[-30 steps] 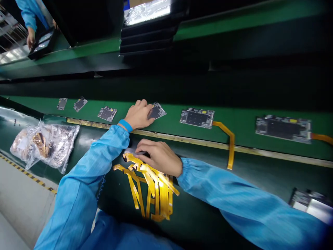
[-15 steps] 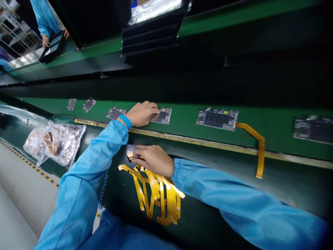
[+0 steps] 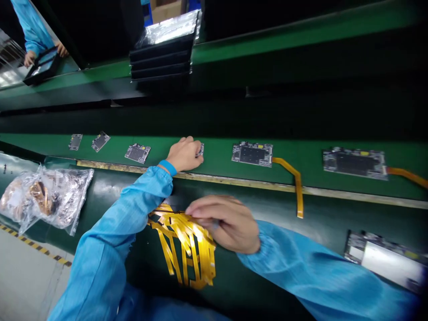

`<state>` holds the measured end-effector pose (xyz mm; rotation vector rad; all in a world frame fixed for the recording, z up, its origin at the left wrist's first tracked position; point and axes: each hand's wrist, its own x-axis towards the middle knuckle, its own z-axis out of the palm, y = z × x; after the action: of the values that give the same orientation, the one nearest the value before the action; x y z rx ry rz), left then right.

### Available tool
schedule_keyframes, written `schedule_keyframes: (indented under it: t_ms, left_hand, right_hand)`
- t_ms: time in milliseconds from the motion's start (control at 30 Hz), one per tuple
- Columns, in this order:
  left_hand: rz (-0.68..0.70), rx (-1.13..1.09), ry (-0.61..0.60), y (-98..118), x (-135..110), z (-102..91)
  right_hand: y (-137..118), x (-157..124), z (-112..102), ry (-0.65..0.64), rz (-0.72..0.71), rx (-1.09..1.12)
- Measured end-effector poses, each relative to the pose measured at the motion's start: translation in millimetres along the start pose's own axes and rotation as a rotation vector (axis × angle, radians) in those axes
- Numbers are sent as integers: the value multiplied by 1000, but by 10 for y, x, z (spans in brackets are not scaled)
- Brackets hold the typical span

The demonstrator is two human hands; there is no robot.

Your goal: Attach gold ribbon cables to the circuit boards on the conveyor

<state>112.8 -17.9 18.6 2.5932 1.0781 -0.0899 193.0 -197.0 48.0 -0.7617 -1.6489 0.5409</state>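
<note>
My left hand (image 3: 185, 154) is closed over a circuit board (image 3: 201, 149) on the green strip, fingers curled on its top; only the board's right end shows. Below it, my right hand (image 3: 230, 223) is somewhat blurred, thumb and forefinger pinched on a ribbon cable (image 3: 179, 212) at the top of a pile. That pile of yellow flat ribbon cables (image 3: 203, 258) lies fanned out beneath both hands. To the right, a second circuit board (image 3: 252, 154) has a bent orange ribbon cable (image 3: 298, 187) attached at its right end and hanging over the strip's edge.
More boards lie along the strip: one at left (image 3: 137, 153), two further off, and a cabled board (image 3: 355, 163) at right. A board with a silver plate (image 3: 394, 263) sits near my right sleeve. A clear plastic bag (image 3: 50, 198) lies left. Black trays (image 3: 160, 62) stand behind; a co-worker's hands (image 3: 30, 58) hold a panel.
My right hand has moved right and down to the cable pile. My left hand stays on the board, now covering more of it. The view has shifted, showing more at right.
</note>
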Motion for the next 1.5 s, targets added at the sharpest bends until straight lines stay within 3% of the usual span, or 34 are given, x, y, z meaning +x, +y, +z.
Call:
schedule_keyframes:
  t_ms: [133, 200, 267, 400, 600, 733, 1067, 1500]
  left_hand:
    - [-40, 64, -11, 177, 55, 71]
    - [-61, 89, -7, 230, 64, 84]
    - [-80, 99, -5, 272, 68, 83]
    - [-106, 108, -7, 356, 94, 67]
    - [-103, 88, 9, 349, 132, 91]
    - [-38, 29, 51, 208, 80, 109]
    - [151, -32, 114, 120, -49, 157]
    - [198, -34, 97, 164, -43, 191]
  right_hand:
    - [1, 48, -380, 238, 295, -203]
    - [141, 73, -588, 270, 513, -346]
    - [350, 82, -777, 217, 646, -381]
    - [803, 34, -1031, 37, 763, -351]
    - [1210, 5, -1125, -145, 839, -360]
    - [1314, 103, -1079, -169, 884, -300]
    - [1342, 114, -1083, -192, 886, -505]
    - [1330, 50, -1194, -168, 880, -556]
